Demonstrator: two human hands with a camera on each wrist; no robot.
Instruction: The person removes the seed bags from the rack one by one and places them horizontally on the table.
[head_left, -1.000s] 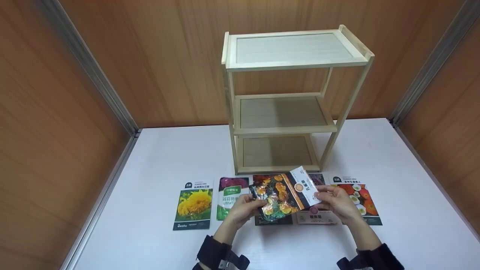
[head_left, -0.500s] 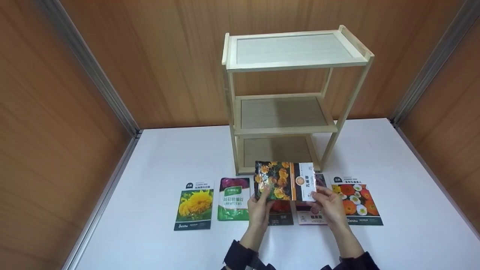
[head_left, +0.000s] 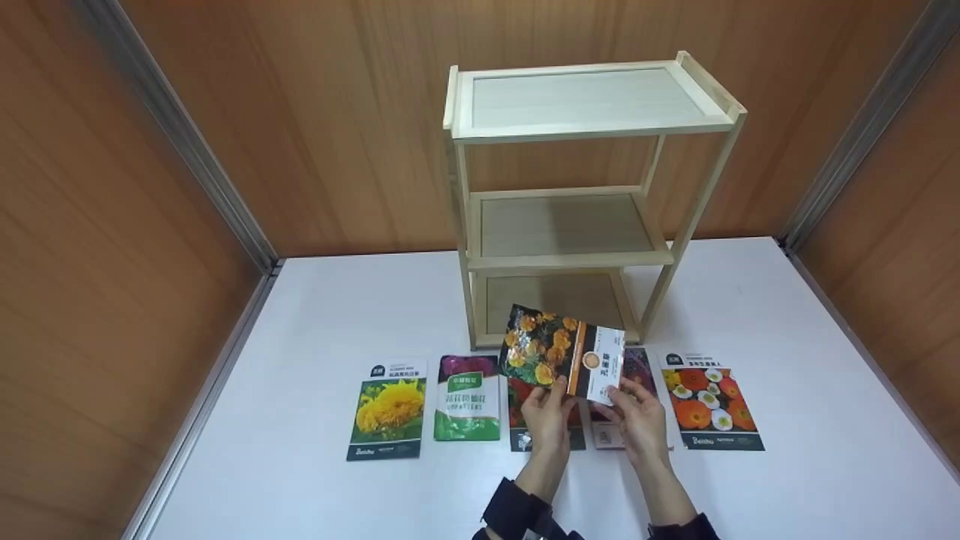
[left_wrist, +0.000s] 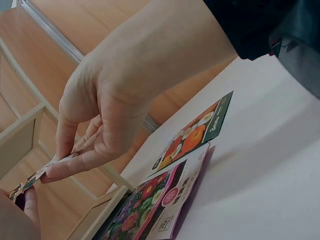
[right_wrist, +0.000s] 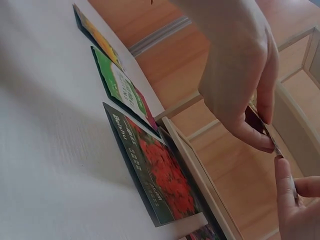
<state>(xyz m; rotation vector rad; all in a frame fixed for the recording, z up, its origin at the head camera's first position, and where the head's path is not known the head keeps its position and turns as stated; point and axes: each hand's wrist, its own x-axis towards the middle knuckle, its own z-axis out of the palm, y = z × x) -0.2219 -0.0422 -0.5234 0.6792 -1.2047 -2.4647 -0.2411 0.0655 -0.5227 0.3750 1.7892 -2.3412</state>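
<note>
Both hands hold a glossy seed packet [head_left: 564,352] printed with orange flowers and a white label strip. It hangs above the table just in front of the wooden shelf's [head_left: 570,202] lowest tier, tilted down to the right. My left hand [head_left: 555,386] pinches its lower edge near the middle, and my right hand [head_left: 611,394] pinches the lower right corner. The left wrist view shows the right hand [left_wrist: 55,167] pinching the thin packet [left_wrist: 30,179] edge-on. The right wrist view shows the left hand [right_wrist: 260,135] gripping the packet's edge [right_wrist: 270,137].
Several seed packets lie in a row on the white table [head_left: 337,315]: sunflower [head_left: 388,411], green [head_left: 468,397], red [right_wrist: 160,175], purple-pink [left_wrist: 150,210] and orange-white [head_left: 712,405]. All three tiers of the shelf are bare. Wood-panel walls close in the back and both sides.
Both hands lifted the orange-flower packet off the row and carried it toward the shelf. My left hand slid right along its lower edge, and both arms drew in toward the middle.
</note>
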